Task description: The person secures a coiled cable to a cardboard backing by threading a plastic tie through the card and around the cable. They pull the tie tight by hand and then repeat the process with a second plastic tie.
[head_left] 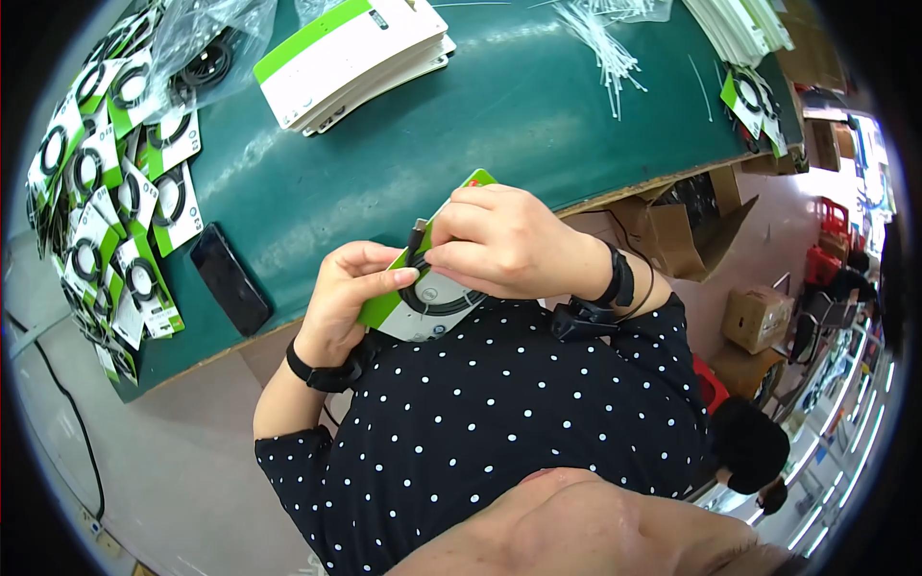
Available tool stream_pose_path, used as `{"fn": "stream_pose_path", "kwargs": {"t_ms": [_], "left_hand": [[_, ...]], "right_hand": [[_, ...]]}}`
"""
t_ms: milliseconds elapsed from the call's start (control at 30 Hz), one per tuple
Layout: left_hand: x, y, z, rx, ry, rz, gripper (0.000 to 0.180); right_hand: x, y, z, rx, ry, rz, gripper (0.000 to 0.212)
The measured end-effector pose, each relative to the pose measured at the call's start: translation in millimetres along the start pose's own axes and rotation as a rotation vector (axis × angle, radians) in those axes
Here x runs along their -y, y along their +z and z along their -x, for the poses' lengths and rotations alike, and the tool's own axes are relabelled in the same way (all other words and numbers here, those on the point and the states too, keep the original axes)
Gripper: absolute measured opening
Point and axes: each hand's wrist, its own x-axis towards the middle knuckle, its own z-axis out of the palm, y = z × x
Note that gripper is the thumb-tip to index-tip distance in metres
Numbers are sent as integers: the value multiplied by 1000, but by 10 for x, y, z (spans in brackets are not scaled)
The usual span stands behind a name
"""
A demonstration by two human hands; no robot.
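A green and white backing card (pixel 382 305) is held in front of my chest, with a coiled black cable (pixel 444 308) lying against it. My left hand (pixel 348 288) grips the card's left side, thumb pressed on top near the coil. Fingers bent in a pinch, my right hand (pixel 499 240) works at the upper part of the coil, beside the cable's dark plug (pixel 417 235). What exactly sits between the right fingertips is hidden; the cable runs right under them. White ties seem to cross the coil.
Many carded cables (pixel 144 278) are heaped at the table's left, beside a black phone (pixel 230 278). A stack of blank cards (pixel 355 62), loose white cable ties (pixel 605 48) and more cards (pixel 735 29) lie farther back. An open carton (pixel 687 230) stands below the table's right edge.
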Motion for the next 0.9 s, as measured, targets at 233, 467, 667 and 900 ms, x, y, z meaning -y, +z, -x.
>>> {"fn": "stream_pose_path", "kwargs": {"t_ms": [233, 467, 667, 900], "left_hand": [[-5, -136, 103, -107, 186, -12, 20], [95, -285, 300, -214, 486, 4, 22], [203, -453, 282, -222, 460, 116, 21], [197, -527, 230, -172, 308, 239, 20]], "right_hand": [[-259, -282, -81, -196, -18, -69, 15], [-1734, -1097, 511, -293, 775, 806, 23], [-1939, -1250, 626, -121, 1107, 805, 29], [-1837, -1240, 710, -452, 1009, 43, 27]]}}
